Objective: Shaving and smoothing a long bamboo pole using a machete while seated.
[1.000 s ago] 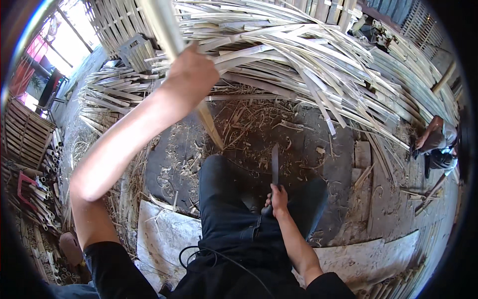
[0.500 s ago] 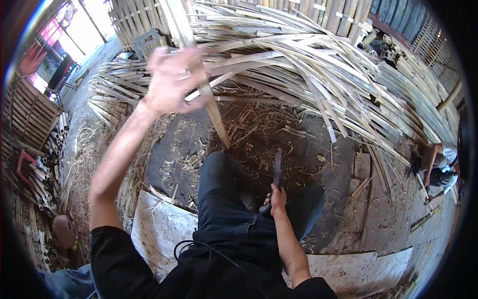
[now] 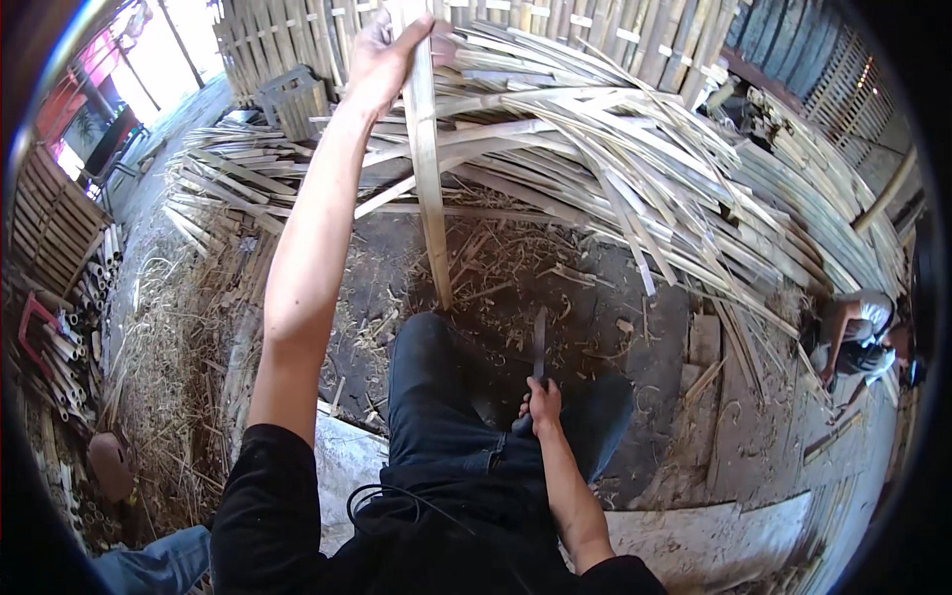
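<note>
Far out in front of me, at the top of the view, my left hand grips a long split bamboo strip. Its thumb crosses the near face and fingertips show past the other edge. The strip stands steeply, its narrow lower end by my left knee and its upper end cut off by the picture's rim. Between my thighs, my right hand is closed round the dark handle of a knife. The long, narrow blade points away from me, apart from the strip.
A big heap of split bamboo strips curves across the front and right. Shavings litter the dark ground mat. A plastic crate stands at the far left. Another person sits low at the right. Bamboo poles lie at the left.
My left hand has moved up and away along the bamboo strip, and its fingers have closed on it. The strip stands more upright. My right hand keeps the knife in nearly the same place.
</note>
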A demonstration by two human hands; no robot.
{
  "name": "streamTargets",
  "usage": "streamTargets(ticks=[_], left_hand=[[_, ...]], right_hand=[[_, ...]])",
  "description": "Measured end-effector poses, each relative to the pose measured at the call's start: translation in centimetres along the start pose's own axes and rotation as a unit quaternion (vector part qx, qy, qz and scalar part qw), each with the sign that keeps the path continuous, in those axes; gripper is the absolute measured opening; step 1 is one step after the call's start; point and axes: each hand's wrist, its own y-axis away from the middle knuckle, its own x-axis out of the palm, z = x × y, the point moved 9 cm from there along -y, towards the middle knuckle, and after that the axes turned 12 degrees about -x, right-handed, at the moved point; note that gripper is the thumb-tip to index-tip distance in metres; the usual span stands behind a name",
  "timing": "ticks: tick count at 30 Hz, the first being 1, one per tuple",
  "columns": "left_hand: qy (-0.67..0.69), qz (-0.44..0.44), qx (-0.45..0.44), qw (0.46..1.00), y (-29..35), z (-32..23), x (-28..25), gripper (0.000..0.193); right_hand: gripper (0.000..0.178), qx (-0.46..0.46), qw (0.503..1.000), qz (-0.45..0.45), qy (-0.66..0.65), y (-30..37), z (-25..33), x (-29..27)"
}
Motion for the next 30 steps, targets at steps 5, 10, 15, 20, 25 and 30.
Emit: streamTargets(ticks=[5, 10, 15, 20, 25, 30], left_hand=[[-0.071, -0.163, 0.134, 0.975, 1.3, -3.8, 0.9, 0.005], [-0.111, -0.241, 0.253, 0.93, 3.7, -4.4, 0.2, 0.017], [-0.053, -0.157, 0.131, 0.977, 2.7, -4.0, 0.8, 0.024], [0.195, -0.061, 0.076, 0.976, 0.3, -6.1, -0.3, 0.018], [-0.061, -0.26, 0.114, 0.957, 1.4, -7.7, -1.1, 0.046], [-0.054, -0.257, 0.15, 0.953, 3.2, -8.8, 0.2, 0.047]], right_hand=[[0.022, -0.027, 0.999, -0.012, 0.029, -0.4, 1.0, 0.0], [0.021, -0.074, 0.995, 0.003, 0.066, 0.1, 2.1, 0.4], [0.04, -0.268, 0.943, -0.001, 0.199, 1.6, 5.9, 0.3], [0.048, -0.407, 0.874, -0.018, 0.263, 5.7, 16.4, 2.8], [0.033, -0.433, 0.901, 0.009, 0.026, 9.2, 26.9, 3.9], [0.039, -0.558, 0.826, -0.007, -0.082, 14.1, 33.5, 5.5]])
